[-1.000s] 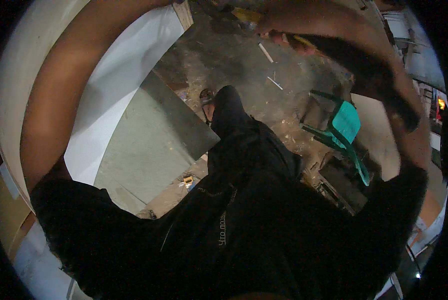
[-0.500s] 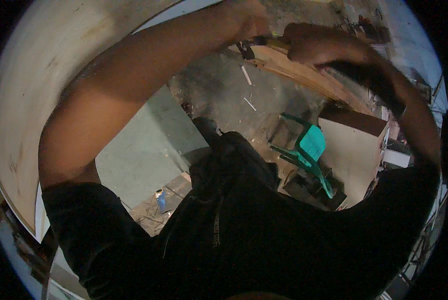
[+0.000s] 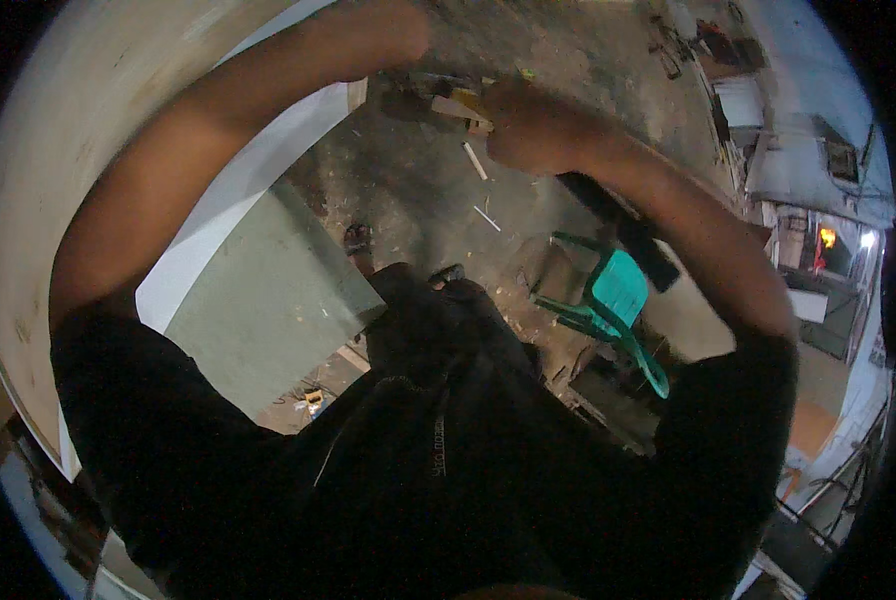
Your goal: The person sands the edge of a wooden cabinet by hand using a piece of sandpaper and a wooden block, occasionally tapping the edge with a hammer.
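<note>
My left hand [image 3: 396, 32] reaches up near the top edge, close to the end of a white board [image 3: 258, 170] with a wood-coloured edge. Blur and its angle hide the fingers of that hand. My right hand [image 3: 533, 130] is closed, held out over the floor to the right of the left one. By its fingertips show small tan and yellow pieces [image 3: 460, 108]; I cannot make out what they are, and what lies inside the grip is hidden. The two hands are apart.
A large pale curved-looking panel [image 3: 78, 130] fills the left side. Below the white board is a grey-green flat sheet [image 3: 268, 290]. A green plastic chair [image 3: 620, 285] stands at right, beside a dark object [image 3: 648, 250]. Thin white strips [image 3: 475, 160] lie on the floor.
My hands, formerly close together at the top, have separated and shifted left; the right one came lower. The long wooden piece beneath the right hand is out of sight, and the white board shows more.
</note>
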`<state>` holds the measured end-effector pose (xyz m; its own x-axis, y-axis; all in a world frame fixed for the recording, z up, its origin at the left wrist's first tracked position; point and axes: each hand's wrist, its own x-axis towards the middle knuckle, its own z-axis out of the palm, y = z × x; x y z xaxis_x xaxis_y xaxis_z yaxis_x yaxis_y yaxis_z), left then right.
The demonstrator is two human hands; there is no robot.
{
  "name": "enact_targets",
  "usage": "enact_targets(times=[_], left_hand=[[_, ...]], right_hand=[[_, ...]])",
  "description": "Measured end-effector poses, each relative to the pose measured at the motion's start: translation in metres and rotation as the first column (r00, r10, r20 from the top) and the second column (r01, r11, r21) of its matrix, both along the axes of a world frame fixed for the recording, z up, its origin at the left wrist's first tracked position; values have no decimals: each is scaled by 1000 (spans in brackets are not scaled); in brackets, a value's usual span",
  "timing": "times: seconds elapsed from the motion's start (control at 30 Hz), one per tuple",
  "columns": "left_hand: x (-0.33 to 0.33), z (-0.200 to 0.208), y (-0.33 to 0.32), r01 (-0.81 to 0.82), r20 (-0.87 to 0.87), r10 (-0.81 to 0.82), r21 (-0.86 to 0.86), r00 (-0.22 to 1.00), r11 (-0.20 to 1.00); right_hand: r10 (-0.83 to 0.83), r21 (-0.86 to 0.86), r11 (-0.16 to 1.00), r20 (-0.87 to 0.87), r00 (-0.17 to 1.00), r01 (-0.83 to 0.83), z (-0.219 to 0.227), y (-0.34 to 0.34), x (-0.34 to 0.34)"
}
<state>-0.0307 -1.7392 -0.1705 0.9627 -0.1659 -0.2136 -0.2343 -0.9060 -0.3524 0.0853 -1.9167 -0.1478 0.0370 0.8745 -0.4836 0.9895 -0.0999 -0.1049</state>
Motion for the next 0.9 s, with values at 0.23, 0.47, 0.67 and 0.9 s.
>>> enact_targets(times=[0.23,0.47,0.67,0.9], left_hand=[[3,4,0,-10,-33,12,53,999,999],[-9,24,-18,-19,-1,19,196,1000,980],[-7,-16,-2,58,140,-81,161,987,985],[-8,-12,-1,12,98,-17,54,995,998]], right_hand=[[-368,194,871,-350,861,451,-56,-52,-2],[-501,236,733,-447,741,638,-66,-70,-30],[-548,75,692,-592,590,718,-67,-76,-33],[-397,246,715,-628,669,655,-71,-85,-36]])
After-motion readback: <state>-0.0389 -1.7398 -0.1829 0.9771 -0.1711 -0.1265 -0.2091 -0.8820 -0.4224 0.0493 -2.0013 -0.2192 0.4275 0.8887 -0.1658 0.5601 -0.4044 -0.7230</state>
